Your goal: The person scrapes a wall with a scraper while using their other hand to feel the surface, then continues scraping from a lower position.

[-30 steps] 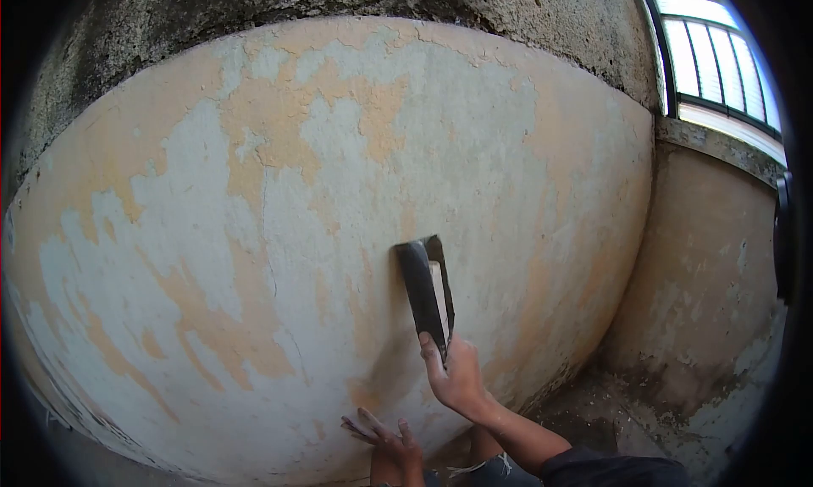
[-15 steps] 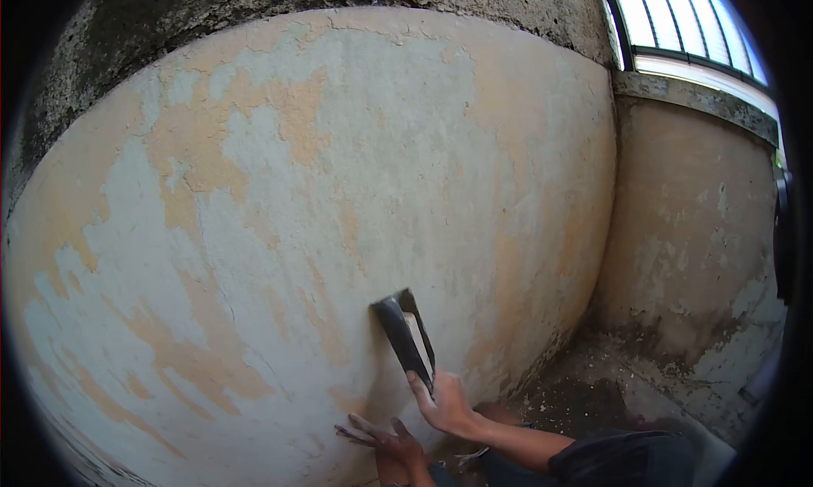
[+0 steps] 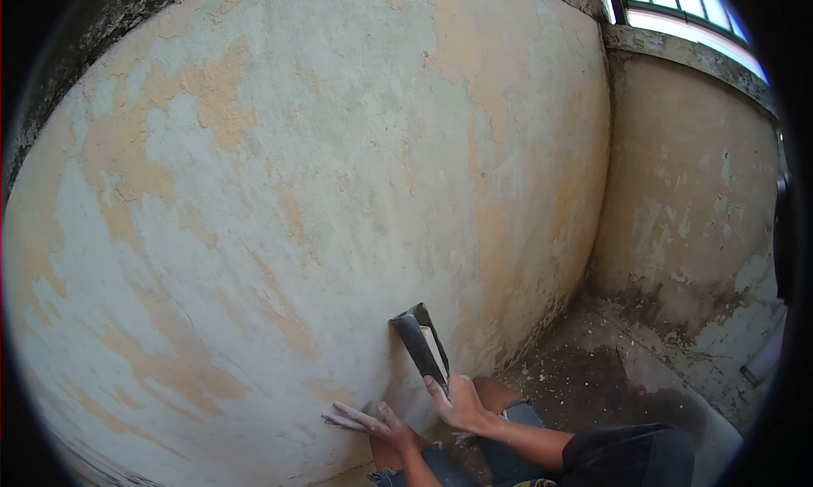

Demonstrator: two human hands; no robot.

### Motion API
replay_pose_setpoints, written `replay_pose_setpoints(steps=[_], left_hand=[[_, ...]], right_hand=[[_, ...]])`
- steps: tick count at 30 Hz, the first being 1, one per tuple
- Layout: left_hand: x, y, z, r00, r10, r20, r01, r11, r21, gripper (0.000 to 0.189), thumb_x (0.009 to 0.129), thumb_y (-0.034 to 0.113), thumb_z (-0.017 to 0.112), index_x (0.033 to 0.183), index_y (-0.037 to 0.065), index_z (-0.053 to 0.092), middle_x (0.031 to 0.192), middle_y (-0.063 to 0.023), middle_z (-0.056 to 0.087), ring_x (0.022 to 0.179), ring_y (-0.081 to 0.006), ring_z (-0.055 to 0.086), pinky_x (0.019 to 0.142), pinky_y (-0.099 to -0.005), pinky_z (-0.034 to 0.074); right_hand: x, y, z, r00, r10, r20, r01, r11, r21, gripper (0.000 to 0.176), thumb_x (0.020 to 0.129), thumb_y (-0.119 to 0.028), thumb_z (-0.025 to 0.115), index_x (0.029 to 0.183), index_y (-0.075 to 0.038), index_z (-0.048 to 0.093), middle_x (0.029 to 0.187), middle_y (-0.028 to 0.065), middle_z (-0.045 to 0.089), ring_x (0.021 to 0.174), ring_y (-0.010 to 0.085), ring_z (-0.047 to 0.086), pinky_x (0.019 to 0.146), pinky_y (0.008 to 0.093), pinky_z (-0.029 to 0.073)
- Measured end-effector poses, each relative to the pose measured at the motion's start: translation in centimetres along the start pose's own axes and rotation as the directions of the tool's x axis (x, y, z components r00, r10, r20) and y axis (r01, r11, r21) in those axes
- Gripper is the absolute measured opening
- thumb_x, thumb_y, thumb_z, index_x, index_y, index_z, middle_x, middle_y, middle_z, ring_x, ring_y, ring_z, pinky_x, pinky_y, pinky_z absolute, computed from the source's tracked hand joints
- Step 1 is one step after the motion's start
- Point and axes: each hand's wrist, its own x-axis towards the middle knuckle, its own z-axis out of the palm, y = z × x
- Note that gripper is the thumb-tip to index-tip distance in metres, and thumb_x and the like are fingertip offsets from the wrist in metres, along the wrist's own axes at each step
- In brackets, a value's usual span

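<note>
My right hand (image 3: 460, 404) grips the lower end of a sanding block (image 3: 419, 345), a pale block with dark sandpaper folded round it. Its upper end lies against the peeling wall (image 3: 339, 224), where pale green shows between patches of peach paint. To the left and a bit lower, my left hand (image 3: 388, 428) is open, fingers spread and dusted white, close to the wall's lower part. Nothing is in that hand.
A second peeling wall (image 3: 686, 207) meets this one at a corner on the right, with a ledge (image 3: 690, 59) and barred window (image 3: 677, 0) above. Paint flakes litter the dark floor (image 3: 584, 368). My bent knees in denim shorts (image 3: 521, 415) are close to the wall.
The view has tilted down and turned right, showing more floor and my knees. My right hand has shifted the sanding block rightward along the wall; my left hand's fingers remain spread.
</note>
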Motion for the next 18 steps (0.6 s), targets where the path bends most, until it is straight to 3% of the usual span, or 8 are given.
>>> replay_pose_setpoints(steps=[3, 5, 7, 11, 15, 18], left_hand=[[0.0, -0.4, 0.7, 0.995, 0.078, -0.062, -0.083, 0.993, -0.080, 0.086, 0.098, 0.056, 0.042, 0.158, 0.001, 0.014, 0.162, -0.0305, -0.002, 0.152, -0.0436, -0.003, 0.119, -0.0585, 0.003], [-0.2, -0.2, 0.7, 0.998, 0.054, -0.042, -0.058, 0.995, -0.081, 0.086, 0.098, 0.056, 0.041, 0.158, 0.001, 0.014, 0.162, -0.0305, -0.002, 0.152, -0.0436, -0.003, 0.119, -0.0585, 0.003], [-0.1, -0.3, 0.4, 0.997, 0.046, -0.062, -0.052, 0.994, -0.091, 0.086, 0.098, 0.057, 0.041, 0.158, 0.001, 0.015, 0.162, -0.0305, -0.003, 0.152, -0.0435, -0.004, 0.119, -0.0585, 0.003], [0.1, -0.8, 0.7, 0.994, 0.086, -0.071, -0.092, 0.993, -0.078, 0.087, 0.097, 0.056, 0.042, 0.158, 0.002, 0.013, 0.163, -0.0301, -0.004, 0.152, -0.0427, -0.005, 0.119, -0.0575, 0.003], [0.0, -0.2, 0.7, 0.997, 0.057, -0.055, -0.062, 0.993, -0.097, 0.087, 0.097, 0.055, 0.042, 0.159, 0.002, 0.012, 0.163, -0.0296, -0.005, 0.152, -0.0435, -0.005, 0.119, -0.0570, 0.003], [0.0, -0.4, 0.8, 0.997, 0.058, -0.048, -0.062, 0.995, -0.076, 0.086, 0.097, 0.054, 0.042, 0.158, 0.001, 0.012, 0.163, -0.0298, -0.005, 0.152, -0.0439, -0.005, 0.119, -0.0569, 0.003]], right_hand=[[1.6, -1.8, -1.5, 1.000, 0.001, 0.030, -0.002, 0.999, 0.043, 0.039, 0.099, -0.034, 0.058, 0.094, 0.004, 0.060, 0.069, 0.0259, 0.061, 0.069, 0.0470, 0.063, 0.061, 0.0497, 0.048], [4.3, -3.9, -2.8, 0.998, 0.048, 0.051, -0.051, 0.996, 0.073, 0.037, 0.099, -0.033, 0.059, 0.094, 0.004, 0.060, 0.069, 0.0264, 0.061, 0.069, 0.0475, 0.062, 0.060, 0.0494, 0.048], [5.7, -4.6, -2.9, 0.998, -0.058, -0.002, 0.057, 0.988, 0.143, 0.037, 0.099, -0.032, 0.059, 0.095, 0.005, 0.059, 0.070, 0.0269, 0.061, 0.070, 0.0480, 0.062, 0.060, 0.0498, 0.047], [0.0, 2.1, -0.1, 0.998, 0.035, 0.048, -0.033, 0.999, -0.040, 0.043, 0.098, -0.037, 0.060, 0.098, 0.006, 0.058, 0.072, 0.0274, 0.063, 0.072, 0.0478, 0.064, 0.062, 0.0503, 0.049], [0.8, 0.0, -2.3, 0.997, 0.071, 0.023, -0.070, 0.997, -0.025, 0.043, 0.098, -0.037, 0.059, 0.093, 0.005, 0.061, 0.071, 0.0267, 0.064, 0.072, 0.0462, 0.065, 0.063, 0.0498, 0.050], [4.0, -3.4, -4.0, 0.990, 0.087, 0.111, -0.100, 0.988, 0.114, 0.041, 0.099, -0.035, 0.058, 0.097, 0.006, 0.061, 0.071, 0.0259, 0.064, 0.072, 0.0459, 0.066, 0.063, 0.0497, 0.050]])
